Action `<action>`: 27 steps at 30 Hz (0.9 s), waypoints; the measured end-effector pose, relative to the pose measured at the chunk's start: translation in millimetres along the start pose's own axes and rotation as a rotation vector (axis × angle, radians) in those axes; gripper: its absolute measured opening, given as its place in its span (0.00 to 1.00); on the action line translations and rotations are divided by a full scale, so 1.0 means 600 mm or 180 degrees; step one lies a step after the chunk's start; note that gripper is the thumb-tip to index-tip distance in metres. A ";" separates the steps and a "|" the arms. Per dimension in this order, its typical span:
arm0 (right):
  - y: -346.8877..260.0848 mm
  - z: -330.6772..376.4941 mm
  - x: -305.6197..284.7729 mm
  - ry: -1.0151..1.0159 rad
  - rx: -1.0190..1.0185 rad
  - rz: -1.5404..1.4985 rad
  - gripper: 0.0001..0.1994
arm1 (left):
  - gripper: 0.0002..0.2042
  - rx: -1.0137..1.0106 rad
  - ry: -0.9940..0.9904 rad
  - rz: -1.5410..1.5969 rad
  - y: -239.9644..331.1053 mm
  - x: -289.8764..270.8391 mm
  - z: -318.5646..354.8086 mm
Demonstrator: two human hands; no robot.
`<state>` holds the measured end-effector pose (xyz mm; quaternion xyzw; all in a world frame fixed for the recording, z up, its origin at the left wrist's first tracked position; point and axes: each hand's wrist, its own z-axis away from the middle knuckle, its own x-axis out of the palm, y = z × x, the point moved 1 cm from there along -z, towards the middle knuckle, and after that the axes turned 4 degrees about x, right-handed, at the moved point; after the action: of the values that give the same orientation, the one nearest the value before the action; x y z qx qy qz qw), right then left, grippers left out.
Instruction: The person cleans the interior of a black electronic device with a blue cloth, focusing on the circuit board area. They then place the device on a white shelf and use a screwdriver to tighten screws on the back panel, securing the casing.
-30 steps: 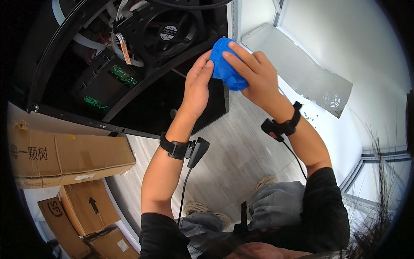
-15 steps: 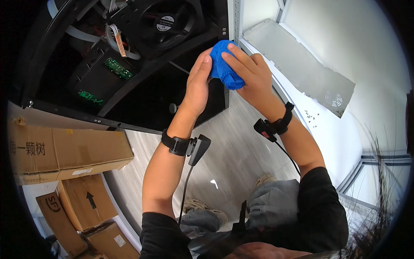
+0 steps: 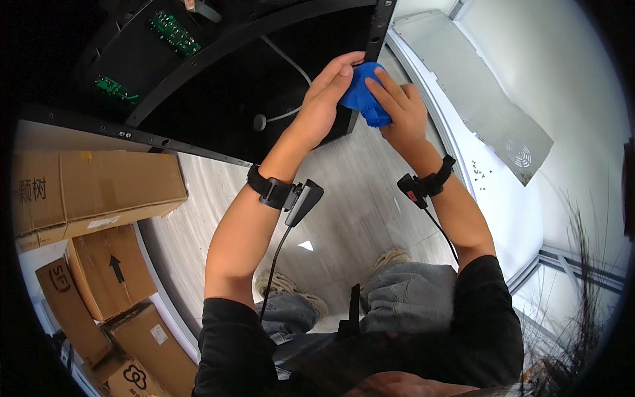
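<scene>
A blue cloth (image 3: 362, 99) is pressed around the upright black edge of an open cabinet (image 3: 375, 40). My right hand (image 3: 405, 114) grips the cloth from the right, fingers bent over its top. From the inner side, my left hand (image 3: 321, 109) closes against the cloth and the edge, its thumb along the blue fabric and its fingertips partly hidden. A round grey knob-like piece (image 3: 259, 122) with a pale cable (image 3: 284, 56) shows in the cabinet's dark interior. Green circuit boards (image 3: 173, 34) sit on a panel at the upper left.
A grey metal panel (image 3: 476, 86) lies on a white surface to the right, with several small screws (image 3: 477, 173) near it. Cardboard boxes (image 3: 119, 188) are stacked at the left. My feet stand on a pale wood-look floor (image 3: 350, 192).
The view has shifted, and the fan has left the picture. Both hands and the cloth remain at the cabinet's edge and sit lower along it; more of the pale cable shows.
</scene>
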<state>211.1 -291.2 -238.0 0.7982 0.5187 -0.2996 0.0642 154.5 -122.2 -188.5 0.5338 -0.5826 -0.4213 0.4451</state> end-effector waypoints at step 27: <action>0.018 0.020 0.004 0.0125 -0.0169 -0.0164 0.31 | 0.17 -0.0197 0.0499 -0.1377 -0.249 -0.010 0.041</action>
<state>216.3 -299.2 -251.3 0.7883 0.5481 -0.2716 0.0674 167.8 -126.9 -339.2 0.6634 -0.4051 -0.4817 0.4046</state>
